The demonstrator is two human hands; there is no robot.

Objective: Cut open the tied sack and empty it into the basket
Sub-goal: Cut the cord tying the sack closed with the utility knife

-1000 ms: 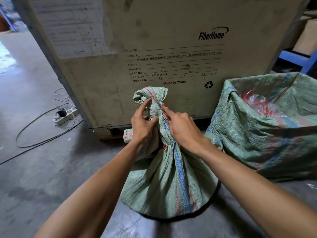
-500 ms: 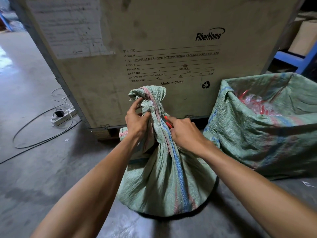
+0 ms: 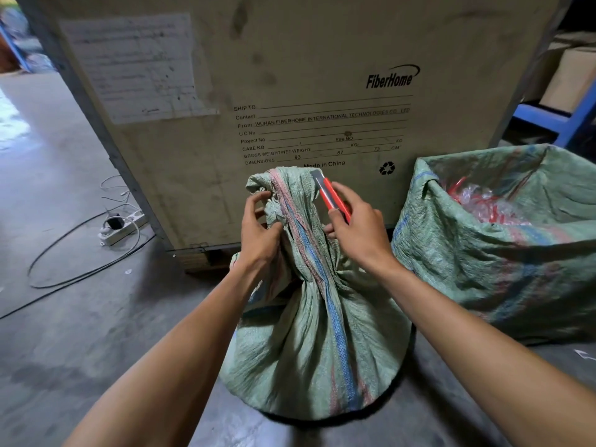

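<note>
Here, left hand (image 3: 258, 233) gripped the tied sack (image 3: 309, 317) at its neck; right hand (image 3: 358, 227) held a red knife (image 3: 332, 196) against the knot.

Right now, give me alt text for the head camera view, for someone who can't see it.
A person's left hand grips the bunched neck of a tied green woven sack on a concrete floor, while the right hand holds a red utility knife at the knot. An open green sack of plastic scraps sits to the right, before a large FiberHome crate.
</note>
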